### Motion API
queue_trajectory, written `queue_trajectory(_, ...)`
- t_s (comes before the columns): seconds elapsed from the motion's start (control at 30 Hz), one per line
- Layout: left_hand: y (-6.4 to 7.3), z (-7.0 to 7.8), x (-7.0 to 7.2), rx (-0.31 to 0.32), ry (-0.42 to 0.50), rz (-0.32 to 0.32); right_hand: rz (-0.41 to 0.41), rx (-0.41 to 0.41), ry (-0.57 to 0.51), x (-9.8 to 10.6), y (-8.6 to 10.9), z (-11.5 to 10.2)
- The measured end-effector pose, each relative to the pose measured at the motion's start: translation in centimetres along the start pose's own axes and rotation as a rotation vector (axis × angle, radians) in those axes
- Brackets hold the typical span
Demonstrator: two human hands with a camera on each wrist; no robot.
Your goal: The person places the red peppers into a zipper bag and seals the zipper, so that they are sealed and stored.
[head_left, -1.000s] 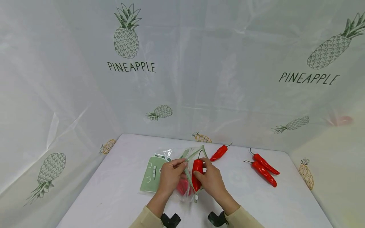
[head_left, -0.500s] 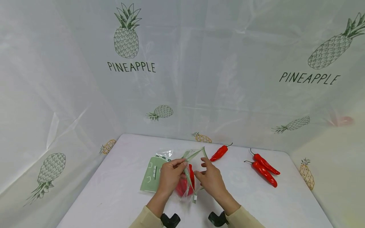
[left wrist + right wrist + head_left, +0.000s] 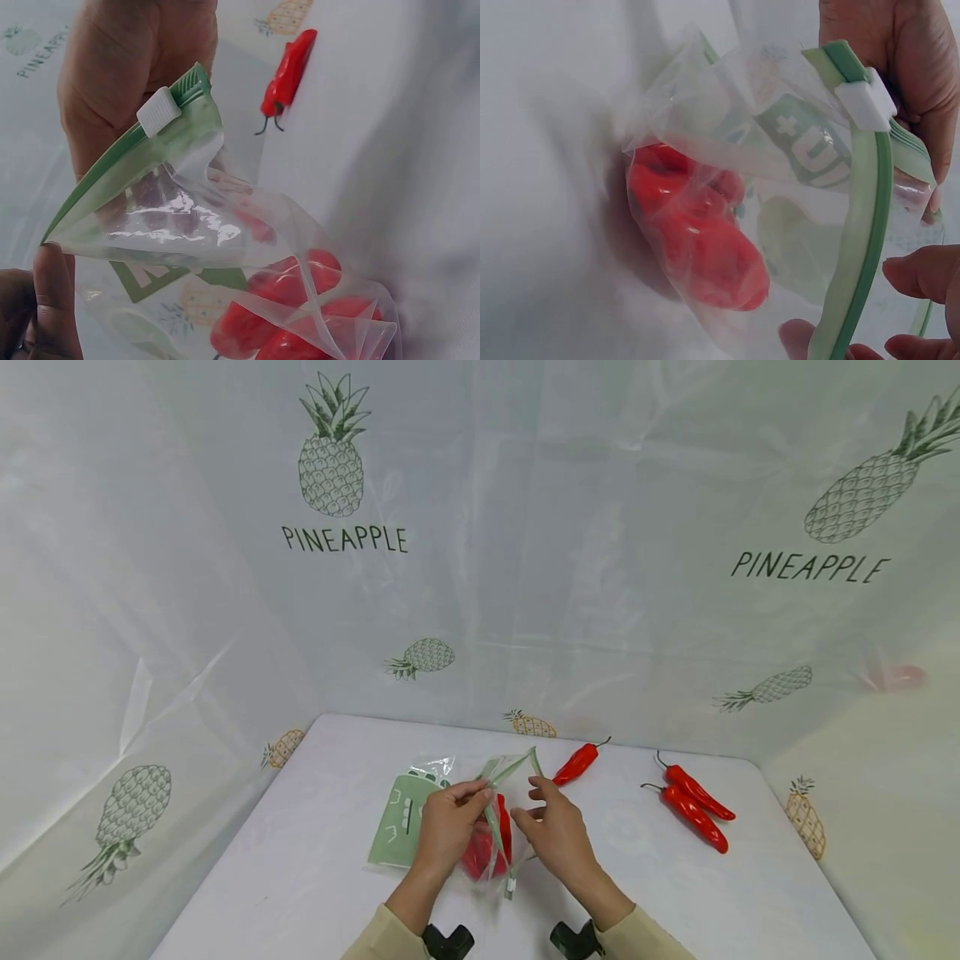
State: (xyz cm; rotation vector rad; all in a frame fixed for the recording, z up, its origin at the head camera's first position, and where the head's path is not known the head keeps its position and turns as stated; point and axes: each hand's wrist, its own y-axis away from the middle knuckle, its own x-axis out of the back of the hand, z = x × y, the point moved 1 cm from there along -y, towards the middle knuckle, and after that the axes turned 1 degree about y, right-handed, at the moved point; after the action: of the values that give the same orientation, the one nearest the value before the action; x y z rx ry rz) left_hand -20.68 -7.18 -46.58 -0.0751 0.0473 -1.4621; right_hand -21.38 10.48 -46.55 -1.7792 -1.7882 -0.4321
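Note:
A clear zip bag [image 3: 865, 247] with a green rim and a white slider [image 3: 159, 112] stands with its mouth apart. Several red chili peppers [image 3: 705, 240] lie in its bottom, seen through the plastic. My left hand [image 3: 448, 820] pinches the bag's rim at the left between thumb and fingers. At the right side of the mouth is my right hand [image 3: 557, 828], thumb and fingers spread apart with nothing between them. Its fingertips are right at the green rim in the right wrist view.
A flat green packet [image 3: 399, 822] printed with white marks lies left of the bag. One red chili pepper [image 3: 577, 763] lies behind the right hand, and two peppers [image 3: 693, 814] lie farther right. A pineapple-print sheet [image 3: 540, 568] rises behind the white table [image 3: 300, 860].
A red pepper that the right hand held upright at the bag's mouth was let go and dropped into the bag. The right hand's fingers have spread; the left hand has kept its hold.

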Motion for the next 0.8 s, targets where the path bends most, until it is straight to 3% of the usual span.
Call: queue_trajectory(0.8,0.0,-0.9,-0.1,0.000,-0.003,-0.006,0.086,0.058,0.005,1.2,-0.1,0.1)
